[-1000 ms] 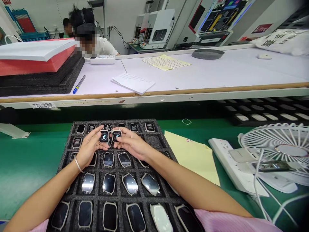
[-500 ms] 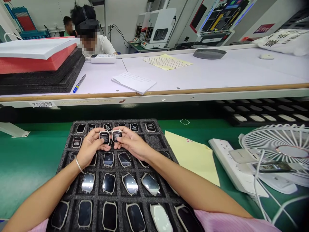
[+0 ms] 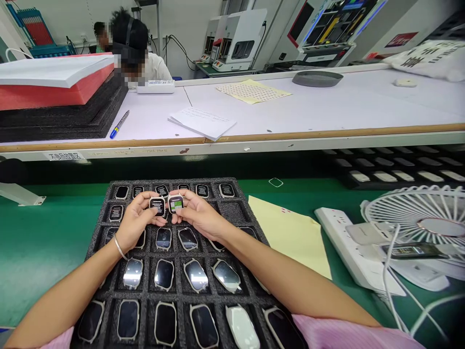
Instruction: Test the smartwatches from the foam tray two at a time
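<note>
My left hand (image 3: 141, 215) is closed on a smartwatch case (image 3: 157, 205) without a strap, its lit screen showing white text on black. Right beside it, my right hand (image 3: 192, 213) grips a second smartwatch case (image 3: 176, 203), whose screen shows a green and white picture. The thumbs lie at the lower edges of the two screens. Both watches are held above a black foam tray (image 3: 145, 296) with rows of compartments. Most visible compartments hold watch cases, such as a dark-screened one (image 3: 165, 325); one lies with its white back (image 3: 242, 327) up.
To the right of the tray are a yellow sheet (image 3: 290, 237), a white power strip (image 3: 348, 247) and a white fan (image 3: 428, 218) with cables. A raised shelf (image 3: 290, 111) crosses behind, bearing papers (image 3: 203, 121), a pen (image 3: 119, 124) and stacked foam (image 3: 54, 116). A co-worker (image 3: 132, 48) sits beyond.
The screen of the watch in my right hand has gone from text to a green and white picture. Both hands stay in place. The co-worker's head has lowered slightly.
</note>
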The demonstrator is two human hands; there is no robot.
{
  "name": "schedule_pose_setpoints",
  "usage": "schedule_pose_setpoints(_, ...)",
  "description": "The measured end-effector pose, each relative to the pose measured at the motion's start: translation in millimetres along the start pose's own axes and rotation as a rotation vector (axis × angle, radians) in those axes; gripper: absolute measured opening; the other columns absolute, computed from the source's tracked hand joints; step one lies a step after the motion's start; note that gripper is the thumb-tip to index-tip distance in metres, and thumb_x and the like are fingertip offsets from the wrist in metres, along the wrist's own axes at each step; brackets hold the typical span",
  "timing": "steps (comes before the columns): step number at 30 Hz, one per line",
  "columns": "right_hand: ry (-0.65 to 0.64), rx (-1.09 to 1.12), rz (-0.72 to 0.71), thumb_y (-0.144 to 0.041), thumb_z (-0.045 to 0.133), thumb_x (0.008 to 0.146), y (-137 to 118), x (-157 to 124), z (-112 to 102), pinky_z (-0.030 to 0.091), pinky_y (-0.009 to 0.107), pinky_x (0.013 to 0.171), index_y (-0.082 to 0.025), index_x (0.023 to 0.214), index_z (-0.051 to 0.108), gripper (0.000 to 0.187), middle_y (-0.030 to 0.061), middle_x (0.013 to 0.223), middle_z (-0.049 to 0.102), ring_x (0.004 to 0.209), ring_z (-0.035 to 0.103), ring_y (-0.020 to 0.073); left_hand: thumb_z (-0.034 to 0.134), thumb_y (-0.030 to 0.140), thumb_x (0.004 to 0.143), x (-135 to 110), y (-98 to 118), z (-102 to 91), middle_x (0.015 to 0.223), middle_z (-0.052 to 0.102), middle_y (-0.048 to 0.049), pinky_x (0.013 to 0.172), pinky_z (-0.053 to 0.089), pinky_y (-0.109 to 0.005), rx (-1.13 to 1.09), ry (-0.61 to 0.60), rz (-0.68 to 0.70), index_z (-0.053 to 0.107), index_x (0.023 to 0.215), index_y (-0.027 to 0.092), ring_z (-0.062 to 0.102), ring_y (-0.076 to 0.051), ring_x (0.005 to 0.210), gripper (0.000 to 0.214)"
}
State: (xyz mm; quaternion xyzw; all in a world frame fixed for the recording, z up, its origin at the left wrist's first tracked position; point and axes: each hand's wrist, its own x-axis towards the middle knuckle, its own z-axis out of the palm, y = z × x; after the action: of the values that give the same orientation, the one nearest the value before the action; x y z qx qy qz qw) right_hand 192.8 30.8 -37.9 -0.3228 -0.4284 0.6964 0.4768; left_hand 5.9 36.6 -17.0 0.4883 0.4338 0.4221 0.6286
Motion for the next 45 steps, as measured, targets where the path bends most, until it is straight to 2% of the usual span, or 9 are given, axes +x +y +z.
schedule_pose_setpoints(6,-0.004,-0.019,-0.007,-0.012,0.066,0.077,0.3,-0.4,1.1,0.046,0.027,0.063,-0.021,0.111,0.057,0.037,-0.0016,0.085,0.064,0.065,0.064,0.0107,0.071,0.028,0.073,0.6,-1.8,-0.4,0.094,0.068,-0.0018,0.062,0.061,-0.030,0.014,0.000,0.017,0.054,0.105,0.018,0.071,-0.014,0.060,0.037)
schedule_pose_setpoints(10,0.010,-0.029,-0.005,-0.009,0.066,0.074,-0.7,-0.7,1.6,0.046,0.027,0.064,-0.023,0.118,0.053,0.047,-0.0018,0.088,0.063,0.066,0.065,0.0111,0.071,0.022,0.071,0.1,-3.3,-1.0,0.099,0.067,-0.0020,0.065,0.061,-0.029,-0.001,-0.023,0.037,0.054,0.108,0.019,0.071,-0.013,0.063,0.040)
schedule_pose_setpoints(13,0.027,-0.041,-0.007,-0.008,0.069,0.071,0.3,-0.3,1.4,0.046,0.026,0.063,-0.024,0.114,0.054,0.049,-0.0035,0.087,0.063,0.063,0.064,0.0099,0.074,0.021,0.069,0.5,-3.6,-0.1,0.101,0.065,-0.0014,0.064,0.061,-0.029,0.013,-0.022,0.047,0.054,0.106,0.019,0.071,-0.013,0.062,0.043)
schedule_pose_setpoints(15,0.047,-0.046,-0.005,-0.013,0.071,0.073,1.8,0.5,1.0,0.045,0.025,0.061,-0.023,0.109,0.055,0.041,-0.0036,0.086,0.064,0.060,0.063,0.0087,0.074,0.027,0.070,0.7,-2.9,0.5,0.098,0.065,-0.0010,0.062,0.061,-0.029,0.026,-0.012,0.029,0.055,0.104,0.018,0.071,-0.014,0.060,0.039)
schedule_pose_setpoints(18,0.067,0.003,0.033,-0.030,0.069,0.082,3.6,1.7,0.4,0.044,0.026,0.058,-0.022,0.104,0.057,0.027,-0.0011,0.086,0.067,0.054,0.060,0.0084,0.067,0.039,0.078,0.2,-1.3,0.2,0.089,0.066,-0.0016,0.060,0.061,-0.032,0.001,-0.010,-0.014,0.057,0.102,0.017,0.071,-0.017,0.059,0.035)
schedule_pose_setpoints(22,0.063,0.081,0.066,-0.039,0.071,0.080,3.4,2.6,-0.3,0.045,0.027,0.059,-0.022,0.103,0.058,0.031,-0.0007,0.084,0.069,0.054,0.061,0.0098,0.067,0.038,0.077,-0.8,-1.4,-1.0,0.091,0.066,-0.0019,0.062,0.060,-0.034,-0.025,-0.027,-0.023,0.058,0.105,0.018,0.071,-0.018,0.062,0.036)
schedule_pose_setpoints(28,0.056,0.059,0.075,-0.037,0.074,0.077,2.7,2.2,0.5,0.045,0.027,0.059,-0.022,0.102,0.060,0.032,-0.0010,0.085,0.069,0.056,0.062,0.0096,0.072,0.025,0.070,1.1,-6.9,-0.6,0.093,0.062,-0.0001,0.059,0.049,-0.024,0.122,-0.014,0.096,0.056,0.107,0.020,0.061,-0.010,0.065,0.041)
schedule_pose_setpoints(33,0.053,0.040,0.076,-0.036,0.072,0.079,3.2,2.1,1.5,0.044,0.027,0.058,-0.021,0.103,0.060,0.030,0.0001,0.087,0.069,0.057,0.062,0.0099,0.071,0.020,0.068,5.6,-11.7,-1.3,0.088,0.056,0.0010,0.072,0.043,-0.024,0.184,0.053,0.212,0.056,0.103,0.020,0.053,-0.013,0.081,0.038)
schedule_pose_setpoints(45,0.043,0.023,0.082,-0.037,0.072,0.080,3.4,2.2,2.3,0.043,0.026,0.058,-0.021,0.103,0.059,0.030,0.0003,0.088,0.070,0.056,0.062,0.0096,0.066,0.023,0.072,7.2,-14.5,-3.7,0.088,0.054,0.0007,0.074,0.040,-0.026,0.262,0.060,0.211,0.055,0.107,0.020,0.049,-0.014,0.081,0.037)
